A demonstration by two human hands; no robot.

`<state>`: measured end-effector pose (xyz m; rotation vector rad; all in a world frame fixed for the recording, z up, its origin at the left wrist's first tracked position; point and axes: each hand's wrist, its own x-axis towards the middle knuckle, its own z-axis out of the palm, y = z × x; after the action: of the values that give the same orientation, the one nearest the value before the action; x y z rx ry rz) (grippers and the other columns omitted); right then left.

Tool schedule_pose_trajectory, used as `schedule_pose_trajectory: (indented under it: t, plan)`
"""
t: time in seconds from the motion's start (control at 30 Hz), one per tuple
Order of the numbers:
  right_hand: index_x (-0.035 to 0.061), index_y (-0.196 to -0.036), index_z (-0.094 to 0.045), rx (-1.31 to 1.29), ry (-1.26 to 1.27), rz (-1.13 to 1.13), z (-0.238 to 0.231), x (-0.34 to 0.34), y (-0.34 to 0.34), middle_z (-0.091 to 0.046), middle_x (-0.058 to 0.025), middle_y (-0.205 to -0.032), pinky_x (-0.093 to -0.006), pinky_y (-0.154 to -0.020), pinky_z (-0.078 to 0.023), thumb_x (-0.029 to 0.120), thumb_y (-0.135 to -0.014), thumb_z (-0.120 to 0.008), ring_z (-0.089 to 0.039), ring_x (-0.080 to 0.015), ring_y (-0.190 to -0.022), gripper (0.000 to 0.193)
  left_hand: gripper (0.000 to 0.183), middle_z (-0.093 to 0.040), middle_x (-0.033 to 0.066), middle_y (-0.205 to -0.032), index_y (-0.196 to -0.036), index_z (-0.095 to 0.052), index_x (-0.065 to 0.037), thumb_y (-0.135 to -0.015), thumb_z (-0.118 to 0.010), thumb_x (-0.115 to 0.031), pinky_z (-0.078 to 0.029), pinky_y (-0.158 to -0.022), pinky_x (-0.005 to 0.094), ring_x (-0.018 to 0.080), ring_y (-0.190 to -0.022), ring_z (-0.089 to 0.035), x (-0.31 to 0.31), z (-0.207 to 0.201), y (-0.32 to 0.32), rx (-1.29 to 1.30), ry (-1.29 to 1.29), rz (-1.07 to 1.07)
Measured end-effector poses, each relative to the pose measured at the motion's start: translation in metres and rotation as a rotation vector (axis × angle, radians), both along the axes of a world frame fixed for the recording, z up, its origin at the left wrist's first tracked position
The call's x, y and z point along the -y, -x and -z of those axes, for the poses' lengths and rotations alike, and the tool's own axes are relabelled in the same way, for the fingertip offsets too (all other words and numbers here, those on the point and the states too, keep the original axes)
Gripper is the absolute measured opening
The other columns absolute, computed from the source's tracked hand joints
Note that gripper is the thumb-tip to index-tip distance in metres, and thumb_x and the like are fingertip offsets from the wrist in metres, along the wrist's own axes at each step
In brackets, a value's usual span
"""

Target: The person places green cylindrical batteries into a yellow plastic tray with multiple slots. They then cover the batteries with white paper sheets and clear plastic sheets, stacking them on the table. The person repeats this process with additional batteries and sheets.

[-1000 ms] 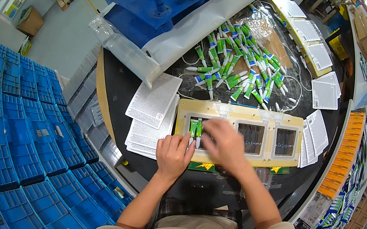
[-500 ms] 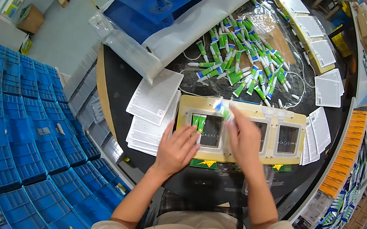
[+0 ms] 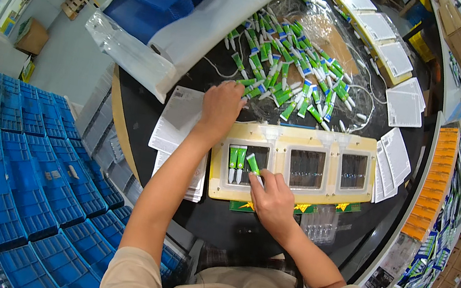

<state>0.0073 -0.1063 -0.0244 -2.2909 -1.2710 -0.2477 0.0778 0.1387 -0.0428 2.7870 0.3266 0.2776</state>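
A cream tray with three dark wells lies on a round black table. My right hand holds a small green tube over the left well, where two green tubes lie side by side. My left hand reaches to the near edge of a heap of several green and blue tubes on clear plastic; its fingers touch tubes there, and whether they grip one is hidden. The middle well and right well hold no tubes.
Stacks of printed leaflets lie left of the tray, more leaflets to the right. A white roll and clear bags sit at the back left. Blue crates fill the floor on the left. Orange-fronted shelves stand right.
My left hand has moved from the tray's near left corner up to the tube heap. My right hand has come back from the heap to the left well with a tube.
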Motion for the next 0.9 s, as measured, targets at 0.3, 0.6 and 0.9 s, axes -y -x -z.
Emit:
schedule_pose_trajectory:
  t: [0.3,0.6,0.9]
  plan:
    - [0.0017,-0.107,-0.073,-0.141,-0.113,-0.014,-0.009,-0.018,-0.023,-0.065,-0.0131,-0.1,-0.0382,-0.071,-0.053,0.009,-0.083,-0.076,-0.062,-0.028,-0.085,0.026,0.021,-0.071,0.0108,-0.083,-0.087,-0.071,-0.005,-0.084,-0.078,-0.024,-0.052,-0.07,0.0418,0.0309,-0.077,-0.069,-0.006,0.0,0.011,0.088,0.086,-0.006]
    - [0.0078,-0.106,-0.069,0.008,0.097,-0.139,0.036,-0.125,-0.195,-0.064,-0.01,-0.11,-0.0429,-0.088,-0.054,0.011,-0.08,-0.074,-0.061,-0.031,-0.109,0.027,0.014,-0.074,0.0108,-0.087,-0.096,-0.074,0.0,-0.085,-0.079,-0.006,-0.054,-0.062,0.0284,0.0164,-0.069,-0.068,0.082,-0.051,0.147,0.369,0.51,-0.373]
    - [0.004,-0.1,-0.075,-0.076,-0.171,0.027,-0.02,-0.011,-0.146,-0.064,-0.01,-0.085,-0.0417,-0.074,-0.048,0.008,-0.081,-0.079,-0.06,-0.0299,-0.085,0.02,0.023,-0.071,0.012,-0.091,-0.097,-0.072,-0.001,-0.076,-0.079,0.003,-0.055,-0.068,0.0365,0.0292,-0.077,-0.069,0.139,-0.019,0.155,0.503,0.237,-0.096]
